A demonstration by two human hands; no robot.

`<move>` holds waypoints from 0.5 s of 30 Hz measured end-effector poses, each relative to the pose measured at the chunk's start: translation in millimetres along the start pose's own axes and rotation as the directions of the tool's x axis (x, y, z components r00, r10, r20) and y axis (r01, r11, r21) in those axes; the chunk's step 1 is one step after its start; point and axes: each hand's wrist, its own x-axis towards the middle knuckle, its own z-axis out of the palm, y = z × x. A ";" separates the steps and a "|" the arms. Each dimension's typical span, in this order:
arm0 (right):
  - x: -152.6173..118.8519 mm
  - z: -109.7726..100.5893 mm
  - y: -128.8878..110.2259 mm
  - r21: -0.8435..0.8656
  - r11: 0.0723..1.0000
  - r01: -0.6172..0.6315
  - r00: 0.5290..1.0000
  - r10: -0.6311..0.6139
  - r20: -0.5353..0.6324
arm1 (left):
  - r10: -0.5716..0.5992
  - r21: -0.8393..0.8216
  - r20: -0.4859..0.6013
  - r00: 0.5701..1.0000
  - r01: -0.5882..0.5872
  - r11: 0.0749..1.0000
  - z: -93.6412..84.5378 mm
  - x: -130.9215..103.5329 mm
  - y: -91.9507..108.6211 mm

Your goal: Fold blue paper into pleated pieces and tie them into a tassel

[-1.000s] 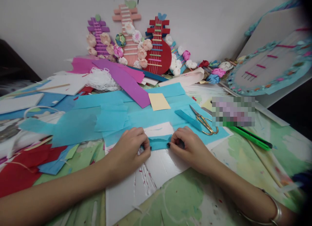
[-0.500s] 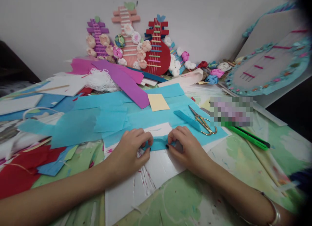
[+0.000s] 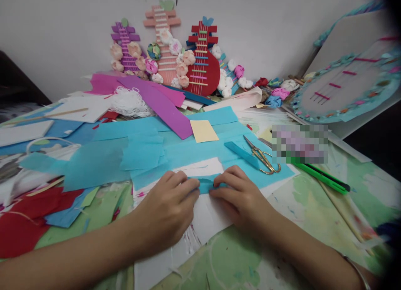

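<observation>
Between my hands lies a small strip of blue crepe paper point(image 3: 205, 185), over a white board point(image 3: 159, 267) streaked with dried glue. My left hand point(image 3: 172, 204) has its fingers closed on the strip's left end; the fingertips are partly hidden. At the right end, my right hand point(image 3: 236, 196) pinches the same strip between thumb and fingers. Just beyond my hands are a white paper piece point(image 3: 200, 168) and wide turquoise crepe sheets point(image 3: 188, 152). A folded blue strip point(image 3: 241, 154) rests beside gold-handled scissors point(image 3: 263, 156) to the right.
A green utility knife point(image 3: 326, 178) lies at the right. Purple foam point(image 3: 163, 108), a cream card point(image 3: 204, 131) and white string point(image 3: 130, 102) lie further back. Decorated lute-shaped crafts point(image 3: 203, 73) lean against the wall. Red paper point(image 3: 34, 215) is at the left.
My left hand has rolled over the strip, its back now facing up more. My right fingers have straightened somewhat along the strip's right end, and the hands remain close together.
</observation>
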 end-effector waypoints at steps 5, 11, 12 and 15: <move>-2.0 -3.3 -6.8 -0.111 0.993 0.039 0.998 -0.035 0.045 | 0.098 0.156 0.017 0.995 -0.100 0.983 -1.8 -2.9 -0.4; -4.5 -1.8 -14.3 -0.304 0.949 0.077 0.996 -0.058 0.070 | 0.091 0.118 0.049 0.995 -0.096 0.988 0.5 -4.2 -2.9; -5.0 -1.5 -15.1 -0.329 0.940 0.091 0.995 -0.070 0.076 | 0.085 0.099 0.073 0.994 -0.092 0.991 1.0 -3.8 -3.4; -7.2 -0.9 -16.4 -0.365 0.925 0.107 0.993 -0.079 0.090 | 0.071 0.061 0.108 0.992 -0.078 0.995 1.9 -2.8 -4.6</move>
